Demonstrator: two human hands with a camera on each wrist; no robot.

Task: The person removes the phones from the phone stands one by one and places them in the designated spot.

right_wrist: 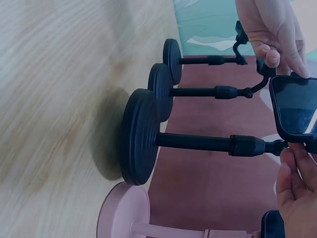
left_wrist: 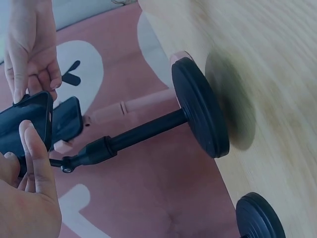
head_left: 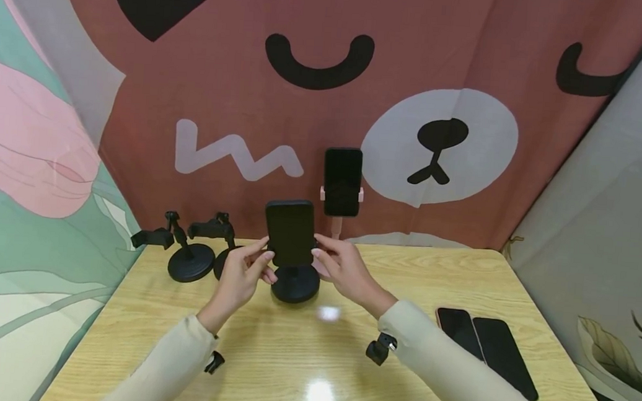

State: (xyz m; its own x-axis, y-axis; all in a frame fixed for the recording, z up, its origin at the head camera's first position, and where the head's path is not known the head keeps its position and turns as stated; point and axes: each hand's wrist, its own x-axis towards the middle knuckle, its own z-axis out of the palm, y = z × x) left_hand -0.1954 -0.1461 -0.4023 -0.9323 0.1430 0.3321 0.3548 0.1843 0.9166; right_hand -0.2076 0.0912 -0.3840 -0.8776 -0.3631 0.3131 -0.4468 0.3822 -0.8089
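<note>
A dark-screened smartphone (head_left: 291,231) stands upright at the top of a black phone stand (head_left: 295,286) with a round base. The left hand (head_left: 242,274) pinches the phone's left edge with thumb and fingers, and the right hand (head_left: 349,272) pinches its right edge. In the left wrist view, the stand's black pole (left_wrist: 148,130) runs from the base up to behind the phone. The phone and fingers mostly hide the clamp, so its grip on the phone cannot be made out. The right wrist view shows the phone's screen (right_wrist: 297,106) between both hands.
Behind, a pink stand (head_left: 336,226) holds another phone (head_left: 342,180). Two more black stands, one with its round base (head_left: 190,263) in plain sight, stand at the left back. Two phones, one black (head_left: 502,356), lie side by side on the wooden table (head_left: 271,358) at right.
</note>
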